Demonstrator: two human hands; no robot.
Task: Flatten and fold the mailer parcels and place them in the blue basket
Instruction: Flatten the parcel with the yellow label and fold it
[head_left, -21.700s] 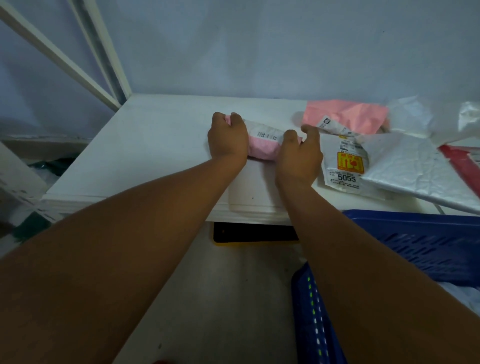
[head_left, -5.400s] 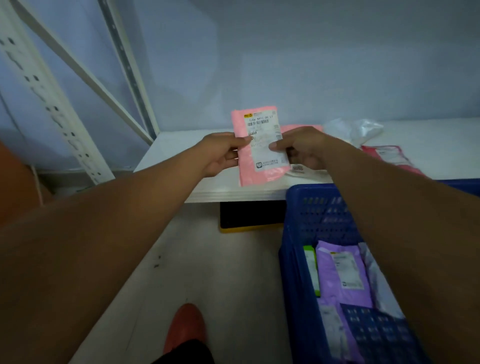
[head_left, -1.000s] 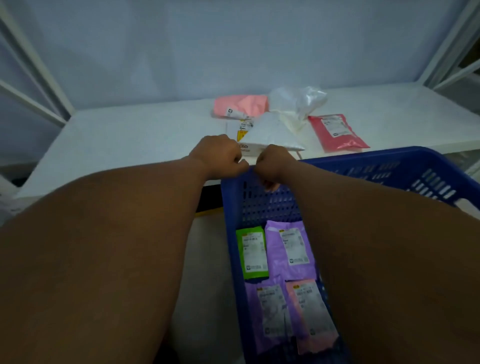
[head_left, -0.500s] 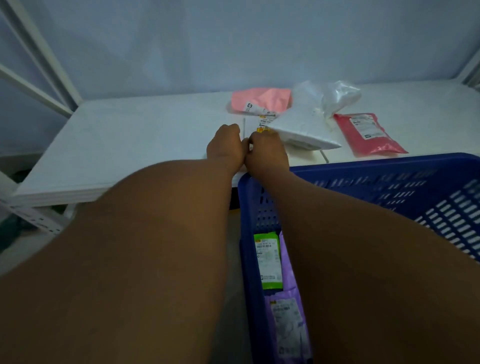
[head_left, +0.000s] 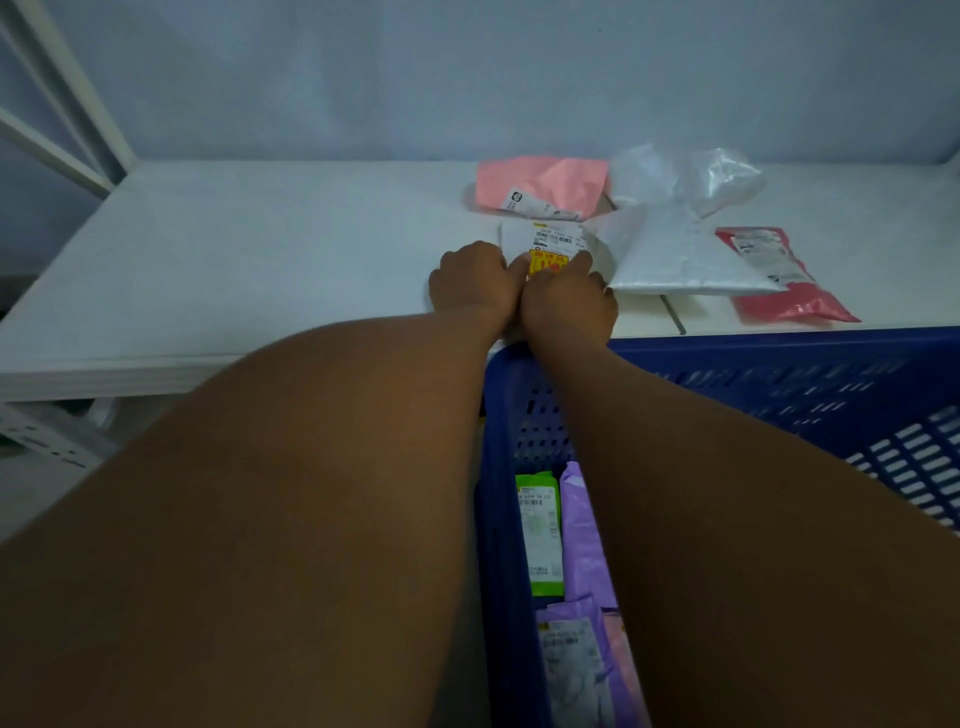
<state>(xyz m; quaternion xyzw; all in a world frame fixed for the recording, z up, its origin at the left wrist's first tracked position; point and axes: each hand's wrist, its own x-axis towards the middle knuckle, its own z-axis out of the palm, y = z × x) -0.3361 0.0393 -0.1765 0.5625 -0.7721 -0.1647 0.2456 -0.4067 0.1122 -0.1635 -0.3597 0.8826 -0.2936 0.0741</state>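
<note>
A white mailer (head_left: 557, 240) with a barcode label and a yellow-red sticker lies on the white shelf (head_left: 260, 249). My left hand (head_left: 470, 283) and my right hand (head_left: 569, 301) sit side by side on its near edge, fingers curled onto it. The near part of the mailer is hidden under them. The blue basket (head_left: 779, 349) stands just in front of the shelf, under my right forearm. Inside it lie a green parcel (head_left: 540, 530) and folded purple parcels (head_left: 582, 519).
Behind the white mailer lie a crumpled pink mailer (head_left: 540, 189) and a clear plastic bag (head_left: 685, 176). To its right lie a white bubble mailer (head_left: 675, 254) and a red mailer (head_left: 779, 275). White rack uprights (head_left: 52, 104) stand at the left.
Both hands have moved from the basket's rim forward over the shelf edge onto the white mailer with the yellow-red sticker. A pink parcel was put into the basket earlier.
</note>
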